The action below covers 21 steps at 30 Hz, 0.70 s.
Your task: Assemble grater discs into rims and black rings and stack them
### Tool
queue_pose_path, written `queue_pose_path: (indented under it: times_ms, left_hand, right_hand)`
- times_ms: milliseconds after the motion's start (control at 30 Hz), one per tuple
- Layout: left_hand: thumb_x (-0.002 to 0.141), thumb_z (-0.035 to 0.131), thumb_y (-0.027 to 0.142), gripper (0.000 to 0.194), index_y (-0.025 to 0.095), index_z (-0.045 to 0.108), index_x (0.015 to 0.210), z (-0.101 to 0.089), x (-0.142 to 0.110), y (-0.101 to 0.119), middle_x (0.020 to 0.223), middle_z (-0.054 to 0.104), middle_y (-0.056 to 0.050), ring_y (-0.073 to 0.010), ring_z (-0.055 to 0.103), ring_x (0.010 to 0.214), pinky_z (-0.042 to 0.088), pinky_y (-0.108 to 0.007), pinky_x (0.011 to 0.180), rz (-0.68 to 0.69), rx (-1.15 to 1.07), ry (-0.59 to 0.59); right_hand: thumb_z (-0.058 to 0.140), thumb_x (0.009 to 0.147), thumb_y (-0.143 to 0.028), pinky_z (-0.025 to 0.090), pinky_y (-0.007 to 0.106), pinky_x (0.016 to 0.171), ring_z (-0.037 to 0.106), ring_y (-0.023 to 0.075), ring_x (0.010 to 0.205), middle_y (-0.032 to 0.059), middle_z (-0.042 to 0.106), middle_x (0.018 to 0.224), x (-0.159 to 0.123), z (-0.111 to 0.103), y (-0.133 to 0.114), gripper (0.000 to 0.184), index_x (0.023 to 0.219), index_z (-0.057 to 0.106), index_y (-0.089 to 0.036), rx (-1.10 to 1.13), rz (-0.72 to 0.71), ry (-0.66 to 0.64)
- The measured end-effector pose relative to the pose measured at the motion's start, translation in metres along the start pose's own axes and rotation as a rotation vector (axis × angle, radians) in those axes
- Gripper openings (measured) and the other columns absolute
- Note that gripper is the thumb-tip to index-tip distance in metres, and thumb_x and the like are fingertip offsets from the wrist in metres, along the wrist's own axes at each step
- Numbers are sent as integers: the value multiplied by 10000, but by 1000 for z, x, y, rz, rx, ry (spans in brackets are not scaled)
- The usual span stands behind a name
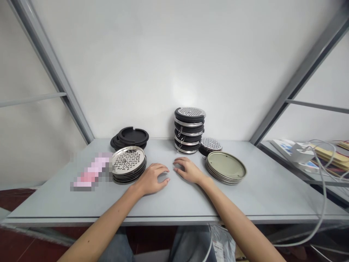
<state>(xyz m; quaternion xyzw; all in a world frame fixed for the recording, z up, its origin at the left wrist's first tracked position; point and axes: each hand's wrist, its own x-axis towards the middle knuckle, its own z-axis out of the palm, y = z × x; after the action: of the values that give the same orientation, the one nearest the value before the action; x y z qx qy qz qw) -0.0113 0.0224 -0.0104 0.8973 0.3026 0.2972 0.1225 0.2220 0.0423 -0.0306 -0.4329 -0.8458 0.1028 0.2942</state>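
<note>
My left hand (151,178) rests on the grey tabletop, fingers curled and holding nothing, just right of a stack of perforated steel discs with raised rims (127,161). My right hand (189,171) lies close by, also empty, with its fingertips pointing toward my left hand. Straight ahead of it stands a tall stack of alternating black rings and perforated steel parts (189,129). A low pile of black rubber rings (131,136) sits behind the left stack. Further right are a perforated disc on black rings (210,145) and a stack of gold-toned metal lids (225,165).
A pink object, pixelated beyond recognition (91,171), lies at the table's left. A white wall (174,54) backs the grey table (174,207), with grey metal frame bars (300,76) at both sides. White cables (323,174) and papers lie on a shelf to the right.
</note>
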Motion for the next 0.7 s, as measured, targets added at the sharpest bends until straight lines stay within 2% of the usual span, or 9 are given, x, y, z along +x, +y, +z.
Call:
queue_pose_path:
  times_ms: [133,200,300,500,700]
  left_hand:
    - [831,617,242,231,197,645,1055,1,1,0,1063,666,-64,-223,602,996,458,-385,935,7,10,11]
    - [876,544,200,182,197,648,1026,1,2,-1,1032,676,-56,-207,608,974,462,-373,917,3,6,33]
    - [916,449,150,216,187,646,998,1,3,-3,991,686,-52,-194,614,949,467,-366,891,-16,3,66]
    - [911,451,138,235,178,627,1061,1,2,-3,1017,687,-61,-205,612,957,474,-371,883,-43,-3,75]
    - [907,471,169,201,178,635,1022,1,2,-3,998,691,-58,-203,617,947,475,-369,883,-51,-18,94]
  right_hand:
    - [578,853,-266,448,380,961,592,231,1060,119,658,1120,0,-1,-1,252,1064,661,-157,10,6,-7]
    - [582,849,-265,445,382,964,587,233,1063,121,656,1120,0,-1,0,251,1060,662,-155,13,11,2]
    - [585,845,-262,440,385,970,581,236,1071,126,650,1127,0,-1,0,254,1059,662,-151,11,19,18]
    - [543,869,-255,447,343,939,601,207,1024,93,673,1084,1,-2,0,221,1034,666,-173,-10,16,80]
    - [477,887,-247,439,331,831,609,224,930,75,706,951,-2,-19,-2,213,951,673,-193,-317,247,310]
